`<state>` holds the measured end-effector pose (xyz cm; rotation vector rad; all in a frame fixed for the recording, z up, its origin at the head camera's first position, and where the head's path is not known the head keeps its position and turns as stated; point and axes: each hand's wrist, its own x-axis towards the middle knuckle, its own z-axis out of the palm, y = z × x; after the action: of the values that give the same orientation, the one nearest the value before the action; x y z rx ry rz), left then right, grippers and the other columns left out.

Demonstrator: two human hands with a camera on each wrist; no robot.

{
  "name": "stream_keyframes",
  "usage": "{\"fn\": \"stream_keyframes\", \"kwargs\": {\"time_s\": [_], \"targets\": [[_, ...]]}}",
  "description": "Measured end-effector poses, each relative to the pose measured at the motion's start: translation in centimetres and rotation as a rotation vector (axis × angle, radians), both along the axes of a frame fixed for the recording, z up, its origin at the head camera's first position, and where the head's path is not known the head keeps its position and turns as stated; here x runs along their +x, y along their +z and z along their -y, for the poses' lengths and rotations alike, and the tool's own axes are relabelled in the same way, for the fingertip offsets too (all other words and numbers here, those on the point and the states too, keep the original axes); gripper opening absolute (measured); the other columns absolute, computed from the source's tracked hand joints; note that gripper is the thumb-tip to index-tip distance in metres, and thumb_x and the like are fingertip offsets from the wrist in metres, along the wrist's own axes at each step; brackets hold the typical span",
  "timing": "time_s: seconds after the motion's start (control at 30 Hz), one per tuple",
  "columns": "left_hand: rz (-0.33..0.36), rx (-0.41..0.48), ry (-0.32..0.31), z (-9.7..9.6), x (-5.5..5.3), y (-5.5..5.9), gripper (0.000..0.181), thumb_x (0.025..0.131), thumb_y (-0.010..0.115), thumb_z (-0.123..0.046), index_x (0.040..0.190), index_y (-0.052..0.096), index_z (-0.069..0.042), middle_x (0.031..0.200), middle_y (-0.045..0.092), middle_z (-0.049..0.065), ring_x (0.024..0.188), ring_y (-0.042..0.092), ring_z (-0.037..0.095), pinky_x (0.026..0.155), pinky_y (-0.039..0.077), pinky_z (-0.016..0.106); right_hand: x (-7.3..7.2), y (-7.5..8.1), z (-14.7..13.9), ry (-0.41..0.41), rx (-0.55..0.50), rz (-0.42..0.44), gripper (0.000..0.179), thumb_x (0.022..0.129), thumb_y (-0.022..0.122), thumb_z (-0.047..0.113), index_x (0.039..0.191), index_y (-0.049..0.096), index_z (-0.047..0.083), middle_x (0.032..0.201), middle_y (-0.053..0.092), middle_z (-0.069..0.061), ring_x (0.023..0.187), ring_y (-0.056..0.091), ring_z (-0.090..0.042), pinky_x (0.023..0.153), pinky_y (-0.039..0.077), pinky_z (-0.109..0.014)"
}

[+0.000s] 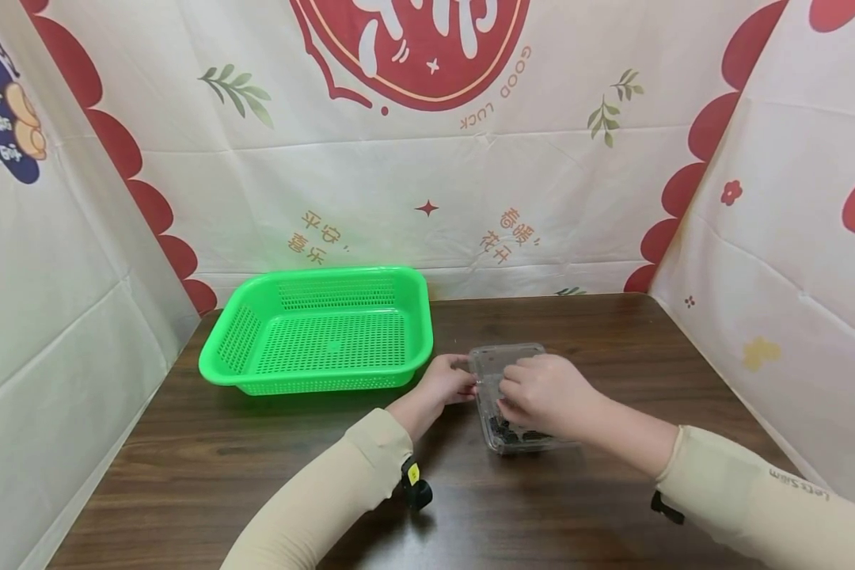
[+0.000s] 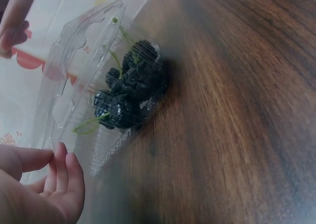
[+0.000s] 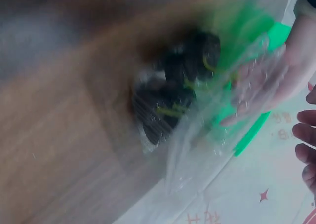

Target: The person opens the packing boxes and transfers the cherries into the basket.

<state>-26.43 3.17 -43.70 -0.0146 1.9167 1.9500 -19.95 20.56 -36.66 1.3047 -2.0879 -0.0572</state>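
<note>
A clear plastic clamshell box [image 1: 490, 396] stands on the table right of centre, its lid seemingly shut or nearly so. Inside lie several dark, bumpy berries [image 2: 124, 110] with thin green stems, resembling mulberries. At the box's left side is my left hand [image 1: 443, 384], whose thumb and index finger pinch the rim in the left wrist view. My right hand [image 1: 547, 394] hovers over the box in the head view, its fingers loosely bent. In the right wrist view its separated fingers [image 3: 307, 135] stand apart from the box. No held thing shows there; that view is blurred.
A green perforated plastic basket [image 1: 210, 366] stands at the back left of the brown wooden table [image 1: 256, 467]. Printed white cloth [image 1: 399, 170] hangs behind the table and along both sides. A small dark camera [image 1: 419, 492] is strapped at the left wrist.
</note>
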Motion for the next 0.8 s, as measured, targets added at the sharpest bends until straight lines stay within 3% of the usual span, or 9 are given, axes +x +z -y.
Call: {"fn": "stream_keyframes", "kwargs": {"time_s": [0.1, 0.2, 0.4, 0.57, 0.67, 0.8], "targets": [[0.005, -0.001, 0.0, 0.0, -0.2, -0.1, 0.045, 0.089, 0.059, 0.008, 0.133, 0.054, 0.003, 0.071, 0.06, 0.008, 0.057, 0.058, 0.012, 0.067, 0.057, 0.034, -0.9, 0.3, -0.2, -0.079, -0.003, 0.052, 0.024, 0.074, 0.075, 0.019, 0.06, 0.055, 0.016, 0.058, 0.045, 0.007, 0.046, 0.039, -0.008, 0.043, 0.035, -0.025], [0.027, -0.004, 0.009, 0.0, -0.4, -0.2, 0.045, 0.088, 0.06, 0.009, 0.133, 0.054, 0.002, 0.07, 0.06, 0.009, 0.055, 0.058, 0.012, 0.068, 0.057, 0.036, -1.8, 0.6, -0.2, -0.186, -0.001, 0.161, 0.027, 0.075, 0.076, 0.02, 0.06, 0.054, 0.019, 0.058, 0.042, 0.01, 0.047, 0.034, -0.005, 0.043, 0.031, -0.024], [0.072, -0.021, 0.012, 0.0, -0.5, 0.0, 0.043, 0.088, 0.062, 0.007, 0.129, 0.056, 0.0, 0.071, 0.062, 0.01, 0.055, 0.06, 0.014, 0.063, 0.056, 0.032, -3.7, 1.9, 0.3, -0.446, 0.028, 0.526, 0.021, 0.085, 0.072, 0.023, 0.066, 0.062, 0.022, 0.058, 0.048, 0.014, 0.048, 0.039, -0.005, 0.046, 0.034, -0.027], [0.099, -0.014, -0.01, 0.3, -0.5, 0.3, 0.038, 0.088, 0.062, 0.007, 0.125, 0.056, -0.001, 0.069, 0.061, 0.009, 0.055, 0.061, 0.014, 0.062, 0.056, 0.031, -5.4, 2.9, 1.1, -0.599, 0.032, 0.767, 0.019, 0.087, 0.069, 0.025, 0.07, 0.066, 0.019, 0.059, 0.052, 0.009, 0.051, 0.044, -0.009, 0.049, 0.036, -0.029], [0.105, -0.005, -0.029, 0.4, -0.6, 0.4, 0.037, 0.088, 0.061, 0.007, 0.123, 0.054, -0.001, 0.07, 0.061, 0.009, 0.055, 0.061, 0.014, 0.061, 0.056, 0.031, -6.4, 3.1, 1.7, -0.656, 0.03, 0.862, 0.026, 0.087, 0.068, 0.026, 0.064, 0.06, 0.018, 0.055, 0.045, 0.007, 0.05, 0.039, -0.011, 0.048, 0.032, -0.029], [0.119, 0.0, -0.051, 0.4, -0.8, 0.4, 0.036, 0.088, 0.06, 0.008, 0.122, 0.052, -0.001, 0.071, 0.061, 0.009, 0.055, 0.061, 0.014, 0.061, 0.056, 0.031, -7.5, 3.0, 2.5, -0.708, 0.049, 0.894, 0.026, 0.086, 0.067, 0.026, 0.063, 0.058, 0.017, 0.054, 0.045, 0.005, 0.05, 0.039, -0.012, 0.048, 0.031, -0.03]]}}
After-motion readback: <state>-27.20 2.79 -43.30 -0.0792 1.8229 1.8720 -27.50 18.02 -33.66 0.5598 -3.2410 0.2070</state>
